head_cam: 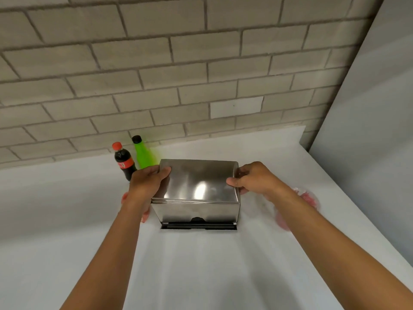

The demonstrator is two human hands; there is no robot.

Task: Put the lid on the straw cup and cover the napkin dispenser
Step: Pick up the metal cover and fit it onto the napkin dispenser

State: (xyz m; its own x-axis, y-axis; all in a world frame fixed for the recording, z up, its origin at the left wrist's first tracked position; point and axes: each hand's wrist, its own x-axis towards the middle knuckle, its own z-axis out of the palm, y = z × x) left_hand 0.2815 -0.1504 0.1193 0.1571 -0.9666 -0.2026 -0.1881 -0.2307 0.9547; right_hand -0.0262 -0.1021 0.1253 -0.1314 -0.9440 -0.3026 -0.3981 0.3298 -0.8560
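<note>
A shiny steel napkin dispenser [196, 211] stands in the middle of the white counter. Its steel cover [199, 182] rests on top, with a thin gap along the front seam. My left hand [148, 181] grips the cover's left side and my right hand [252, 179] grips its right side. A clear plastic cup with red contents [309, 198] lies behind my right forearm, mostly hidden. Another reddish item [145, 215] shows under my left wrist, too hidden to name.
A dark cola bottle with a red cap [124, 162] and a green bottle with a black cap [143, 155] stand behind the dispenser's left side, by the brick wall [156, 74]. A grey wall panel [368, 130] bounds the counter [201, 265] on the right.
</note>
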